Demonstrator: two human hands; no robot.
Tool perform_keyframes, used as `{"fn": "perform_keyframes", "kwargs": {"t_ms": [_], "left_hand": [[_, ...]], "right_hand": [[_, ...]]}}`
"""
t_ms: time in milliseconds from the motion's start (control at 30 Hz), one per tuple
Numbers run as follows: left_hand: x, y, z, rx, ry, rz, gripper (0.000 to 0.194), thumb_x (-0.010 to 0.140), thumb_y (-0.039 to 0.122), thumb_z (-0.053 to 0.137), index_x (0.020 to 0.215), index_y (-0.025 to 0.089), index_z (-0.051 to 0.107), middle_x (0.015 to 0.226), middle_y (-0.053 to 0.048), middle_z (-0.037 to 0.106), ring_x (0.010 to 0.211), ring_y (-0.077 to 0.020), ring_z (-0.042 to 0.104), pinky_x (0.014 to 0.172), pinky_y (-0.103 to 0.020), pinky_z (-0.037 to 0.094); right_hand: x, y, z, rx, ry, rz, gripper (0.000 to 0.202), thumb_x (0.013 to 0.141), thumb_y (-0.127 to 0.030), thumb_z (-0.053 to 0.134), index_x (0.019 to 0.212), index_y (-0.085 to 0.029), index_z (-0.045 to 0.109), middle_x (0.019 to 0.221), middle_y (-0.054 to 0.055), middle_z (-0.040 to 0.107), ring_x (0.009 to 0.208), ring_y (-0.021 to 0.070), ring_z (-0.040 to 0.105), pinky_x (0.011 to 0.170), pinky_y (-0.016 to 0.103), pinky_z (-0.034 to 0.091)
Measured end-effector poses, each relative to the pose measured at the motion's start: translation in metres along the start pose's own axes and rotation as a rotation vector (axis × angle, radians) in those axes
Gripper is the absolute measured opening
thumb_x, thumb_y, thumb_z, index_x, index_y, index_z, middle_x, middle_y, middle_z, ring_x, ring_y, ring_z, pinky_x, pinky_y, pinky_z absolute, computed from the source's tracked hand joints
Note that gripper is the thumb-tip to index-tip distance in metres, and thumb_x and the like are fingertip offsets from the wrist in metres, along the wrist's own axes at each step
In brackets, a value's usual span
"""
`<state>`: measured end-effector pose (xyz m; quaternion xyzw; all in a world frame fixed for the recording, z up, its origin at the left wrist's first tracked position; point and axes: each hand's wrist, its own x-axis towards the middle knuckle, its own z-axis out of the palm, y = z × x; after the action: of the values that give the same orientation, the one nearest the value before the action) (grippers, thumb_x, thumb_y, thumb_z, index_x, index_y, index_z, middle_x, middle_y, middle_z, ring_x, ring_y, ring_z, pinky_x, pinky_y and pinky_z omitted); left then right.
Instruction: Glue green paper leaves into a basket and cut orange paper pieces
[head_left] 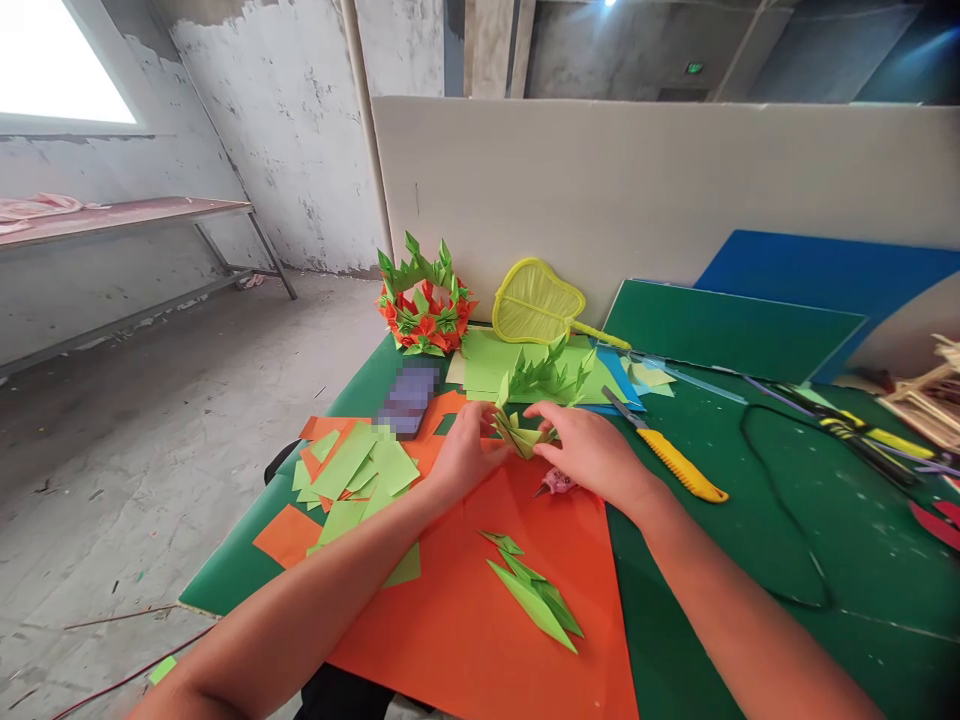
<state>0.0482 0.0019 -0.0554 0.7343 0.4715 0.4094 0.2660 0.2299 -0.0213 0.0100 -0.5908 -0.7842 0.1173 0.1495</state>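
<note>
Bare forearms (322,585) closest to camera, angled in from the bottom edge. Left hand (466,445) and right hand (589,447) face each other, fingertips pinching a green folded-paper piece (517,437) from both sides. Piece sits in the gap between the hands, pointed flaps up. Just behind it, beyond the right hand's fingers: cluster of green paper leaves (551,372). Can't tell if the two are joined.

Under both hands: orange sheet (465,640) on green tabletop (697,590). Nearer the camera than the hands, between the forearms: loose folded green leaves (534,590) flat on the sheet. Small pink object (557,482) with dark tip just below right hand, partly hidden.

Left of left hand: scattered green paper cuts (356,470); a blurred dark slab (407,400) just beyond them. Farther out, past left hand: orange-and-green paper crown (424,320), upright. Right of right hand: yellow-handled knife (679,462), blade pointing away. Beyond both hands: yellow leaf-shaped fan (536,300), leaning on the pale partition (637,180).
</note>
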Motion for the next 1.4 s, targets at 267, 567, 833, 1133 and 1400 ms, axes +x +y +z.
{"fn": "perform_keyframes", "kwargs": {"t_ms": [267, 567, 833, 1133, 1400], "left_hand": [[-0.001, -0.010, 0.000, -0.031, 0.115, -0.008, 0.056, 0.071, 0.018, 0.066, 0.119, 0.021, 0.037, 0.112, -0.008, 0.046, 0.094, -0.0162, 0.058, 0.081, -0.032, 0.051], [-0.003, 0.013, -0.034, -0.075, -0.262, 0.116, 0.010, 0.073, 0.010, 0.054, 0.078, 0.019, 0.057, 0.076, 0.001, 0.058, 0.067, -0.0105, 0.054, 0.060, -0.022, 0.043], [-0.018, 0.038, -0.034, -0.182, -0.904, 0.332, 0.023, 0.069, 0.034, 0.077, 0.090, 0.025, 0.072, 0.089, -0.006, 0.065, 0.087, -0.0206, 0.061, 0.078, -0.028, 0.046], [-0.030, 0.037, -0.022, -0.221, -0.978, 0.380, 0.005, 0.074, 0.023, 0.070, 0.078, 0.025, 0.072, 0.076, -0.006, 0.063, 0.072, -0.0185, 0.059, 0.070, -0.028, 0.046], [-0.012, 0.035, -0.037, -0.575, -0.687, -0.025, 0.023, 0.078, 0.036, 0.068, 0.090, 0.019, 0.059, 0.078, -0.002, 0.059, 0.069, -0.0119, 0.058, 0.064, -0.025, 0.048]], "right_hand": [[0.000, -0.011, 0.004, 0.180, 0.062, 0.000, 0.045, 0.081, -0.017, 0.050, 0.124, -0.029, 0.048, 0.098, -0.001, 0.071, 0.070, 0.0136, 0.062, 0.057, 0.024, 0.038], [-0.021, 0.038, -0.025, -0.017, 0.023, 0.172, 0.022, 0.081, -0.044, 0.056, 0.070, -0.025, 0.057, 0.070, 0.000, 0.066, 0.061, 0.0161, 0.059, 0.048, 0.026, 0.032], [-0.067, 0.083, 0.005, 0.054, -0.147, 0.249, 0.044, 0.072, -0.062, 0.061, 0.093, -0.024, 0.060, 0.089, 0.004, 0.068, 0.065, 0.0179, 0.062, 0.050, 0.025, 0.039], [-0.066, 0.086, 0.015, 0.048, -0.077, 0.320, 0.046, 0.072, -0.054, 0.061, 0.105, -0.021, 0.062, 0.105, 0.008, 0.067, 0.076, 0.0203, 0.062, 0.055, 0.027, 0.041], [-0.068, 0.095, 0.000, 0.121, -0.008, 0.369, 0.037, 0.076, -0.053, 0.056, 0.098, -0.024, 0.060, 0.082, 0.003, 0.066, 0.060, 0.0173, 0.057, 0.049, 0.026, 0.037]]}}
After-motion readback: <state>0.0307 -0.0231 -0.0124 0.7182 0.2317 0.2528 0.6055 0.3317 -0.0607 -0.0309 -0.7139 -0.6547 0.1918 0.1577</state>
